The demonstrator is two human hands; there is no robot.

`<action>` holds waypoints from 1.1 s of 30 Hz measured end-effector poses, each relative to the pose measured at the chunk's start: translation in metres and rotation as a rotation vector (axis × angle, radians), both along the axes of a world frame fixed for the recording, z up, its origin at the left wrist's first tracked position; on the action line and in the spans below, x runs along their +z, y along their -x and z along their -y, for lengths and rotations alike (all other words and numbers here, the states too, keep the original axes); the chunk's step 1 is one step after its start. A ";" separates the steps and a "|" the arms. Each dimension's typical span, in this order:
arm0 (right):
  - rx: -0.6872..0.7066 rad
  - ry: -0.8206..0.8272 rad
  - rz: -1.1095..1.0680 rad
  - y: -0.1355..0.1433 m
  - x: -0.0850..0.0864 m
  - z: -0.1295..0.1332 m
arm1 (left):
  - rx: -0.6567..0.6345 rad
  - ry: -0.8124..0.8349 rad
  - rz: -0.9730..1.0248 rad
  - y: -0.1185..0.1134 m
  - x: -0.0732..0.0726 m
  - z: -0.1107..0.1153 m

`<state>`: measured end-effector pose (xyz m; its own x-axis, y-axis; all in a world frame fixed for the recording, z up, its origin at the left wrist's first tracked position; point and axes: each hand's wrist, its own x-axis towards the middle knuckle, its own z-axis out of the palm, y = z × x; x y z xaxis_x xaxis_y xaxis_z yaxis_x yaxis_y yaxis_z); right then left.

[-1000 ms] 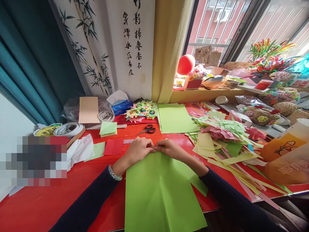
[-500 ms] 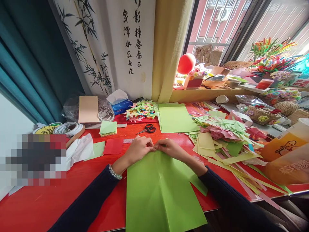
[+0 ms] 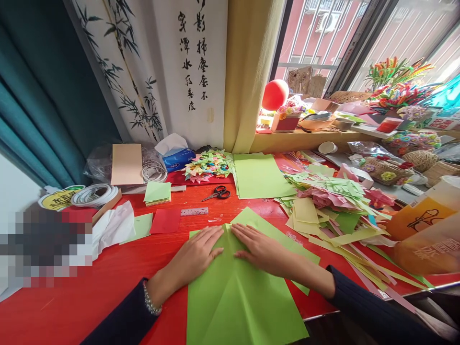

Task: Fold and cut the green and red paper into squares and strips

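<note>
A large green sheet of paper (image 3: pixel 233 306) with a crease down its middle lies on the red table and reaches over its front edge. Flat on the sheet's upper left part rests my left hand (image 3: pixel 196 251), fingers stretched out. My right hand (image 3: pixel 260 249) lies on the upper right part, its fingers also straight, close to the crease. Another green sheet (image 3: pixel 247 218) shows partly beneath the large one, behind and to the right of my right hand.
Black scissors (image 3: pixel 219 192), a patterned ruler (image 3: pixel 194 211) and a red paper square (image 3: pixel 166 221) lie beyond my hands. Green sheets (image 3: pixel 260 175) sit at the back. Cut strips and scraps (image 3: pixel 323 191) are heaped right. A roll of white tape (image 3: pixel 97 195) is at left.
Both hands have let go of their pinch at the sheet's top edge. They now lie flat on the paper, nearer to me, with fingers spread along it.
</note>
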<state>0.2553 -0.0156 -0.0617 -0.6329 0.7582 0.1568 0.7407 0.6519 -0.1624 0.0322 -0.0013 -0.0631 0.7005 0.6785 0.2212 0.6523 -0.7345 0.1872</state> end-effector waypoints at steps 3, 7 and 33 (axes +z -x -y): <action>-0.029 -0.016 0.052 0.004 -0.008 0.012 | -0.046 0.012 -0.086 0.005 -0.004 0.004; -0.076 -0.055 0.033 0.012 -0.015 0.007 | -0.031 0.006 -0.125 0.008 -0.004 -0.004; -0.272 -0.128 0.094 0.034 -0.023 0.001 | 0.076 -0.109 -0.095 -0.001 -0.021 0.003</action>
<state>0.2211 -0.0163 -0.0845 -0.4257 0.8796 0.2123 0.8986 0.4385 -0.0146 0.0335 -0.0043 -0.0844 0.6695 0.7059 0.2312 0.7176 -0.6950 0.0437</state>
